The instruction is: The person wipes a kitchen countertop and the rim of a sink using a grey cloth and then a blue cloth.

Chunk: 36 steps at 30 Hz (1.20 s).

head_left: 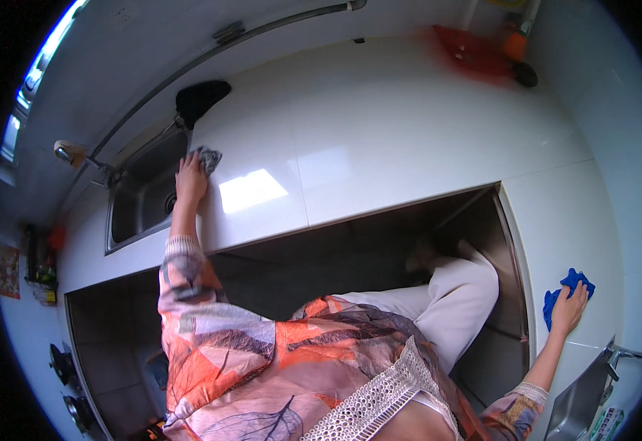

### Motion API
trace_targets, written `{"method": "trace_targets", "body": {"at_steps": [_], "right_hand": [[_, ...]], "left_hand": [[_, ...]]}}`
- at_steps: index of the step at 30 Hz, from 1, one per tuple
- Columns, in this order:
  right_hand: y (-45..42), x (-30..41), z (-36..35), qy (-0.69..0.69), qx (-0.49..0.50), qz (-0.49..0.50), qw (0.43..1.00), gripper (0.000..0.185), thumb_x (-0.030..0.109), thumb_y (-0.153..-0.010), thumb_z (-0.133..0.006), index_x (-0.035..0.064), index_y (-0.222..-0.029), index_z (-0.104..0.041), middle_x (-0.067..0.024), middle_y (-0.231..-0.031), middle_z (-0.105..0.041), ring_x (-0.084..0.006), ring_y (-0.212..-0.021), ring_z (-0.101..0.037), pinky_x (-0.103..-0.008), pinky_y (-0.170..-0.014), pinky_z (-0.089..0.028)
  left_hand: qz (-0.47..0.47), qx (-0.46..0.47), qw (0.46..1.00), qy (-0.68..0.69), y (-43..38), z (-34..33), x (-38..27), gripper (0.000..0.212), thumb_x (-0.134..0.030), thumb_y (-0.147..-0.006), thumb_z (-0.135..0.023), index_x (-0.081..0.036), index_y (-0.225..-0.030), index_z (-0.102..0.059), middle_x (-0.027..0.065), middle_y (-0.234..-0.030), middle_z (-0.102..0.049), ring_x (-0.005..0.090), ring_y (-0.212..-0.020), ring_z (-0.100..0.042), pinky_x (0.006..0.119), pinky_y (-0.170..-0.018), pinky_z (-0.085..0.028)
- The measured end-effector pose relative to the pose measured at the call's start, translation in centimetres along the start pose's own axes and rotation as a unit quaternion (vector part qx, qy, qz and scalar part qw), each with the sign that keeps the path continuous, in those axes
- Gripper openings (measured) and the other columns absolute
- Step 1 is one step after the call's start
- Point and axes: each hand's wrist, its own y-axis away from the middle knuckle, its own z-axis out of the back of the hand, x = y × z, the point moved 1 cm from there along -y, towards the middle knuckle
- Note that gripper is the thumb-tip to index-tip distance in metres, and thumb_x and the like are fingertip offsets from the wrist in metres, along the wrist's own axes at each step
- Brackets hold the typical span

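Note:
My left hand (191,177) lies at the right rim of a steel sink (150,187), its fingers on a crumpled grey cloth (209,159) that rests on the white tiled counter (365,138). Far to the right, my right hand (570,307) presses on a bunched blue cloth (550,303) on the counter's right arm. Cloth shows around the fingers of both hands. A bright patch of reflected light lies on the tiles beside my left forearm.
A faucet (103,168) stands behind the left sink, with a black cloth (202,99) at its back corner. A red dustpan-like object (472,55) sits at the back right. A second steel sink (577,397) is at the lower right. A pipe (189,65) runs along the wall.

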Motion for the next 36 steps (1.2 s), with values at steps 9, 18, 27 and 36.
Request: {"method": "trace_targets", "body": {"at_steps": [9, 18, 27, 36], "right_hand": [[-0.8, -0.4, -0.7, -0.012, -0.004, 0.021, 1.0, 0.055, 0.035, -0.092, -0.039, 0.0002, -0.134, -0.044, -0.0191, -0.141, -0.039, -0.0347, -0.133, -0.032, -0.0404, -0.11, -0.024], [-1.8, -1.2, -1.2, -0.034, -0.005, 0.034, 0.999, 0.055, 0.035, -0.092, -0.039, 0.0002, -0.134, -0.044, -0.0201, -0.142, -0.038, -0.0359, -0.133, -0.03, -0.0412, -0.111, -0.022], [-1.0, -3.4, -1.9, -0.03, 0.003, 0.05, 0.998, 0.055, 0.035, -0.093, -0.041, 0.0019, -0.137, -0.04, -0.019, -0.144, -0.035, -0.0342, -0.136, -0.027, -0.0408, -0.112, -0.019], [-1.2, -3.7, -2.4, -0.01, -0.004, 0.059, 0.998, 0.055, 0.034, -0.092, -0.043, 0.002, -0.136, -0.042, -0.0191, -0.143, -0.036, -0.0342, -0.134, -0.029, -0.0407, -0.112, -0.021]], "left_hand": [[-0.24, -0.094, 0.954, 0.15, 8.7, 2.5, -25.5, 0.027, -0.014, -0.085, -0.051, -0.002, -0.108, -0.058, 0.0191, -0.115, -0.054, 0.0352, -0.105, -0.053, 0.045, -0.091, -0.042], [-0.48, 0.019, 0.847, 0.227, 15.1, 4.1, -40.6, 0.05, -0.033, -0.088, -0.057, -0.013, -0.133, -0.048, 0.0128, -0.141, -0.04, 0.0319, -0.132, -0.034, 0.048, -0.106, -0.031], [-0.147, -0.007, 0.98, 0.135, 17.3, 5.6, -4.4, 0.04, -0.011, -0.09, -0.052, -0.012, -0.13, -0.051, 0.0145, -0.138, -0.043, 0.0318, -0.126, -0.043, 0.038, -0.103, -0.037], [-0.158, -0.086, 0.975, 0.128, 15.4, 4.2, -9.2, 0.042, -0.016, -0.086, -0.054, -0.005, -0.126, -0.052, 0.023, -0.131, -0.047, 0.0403, -0.117, -0.047, 0.045, -0.1, -0.038]]}}
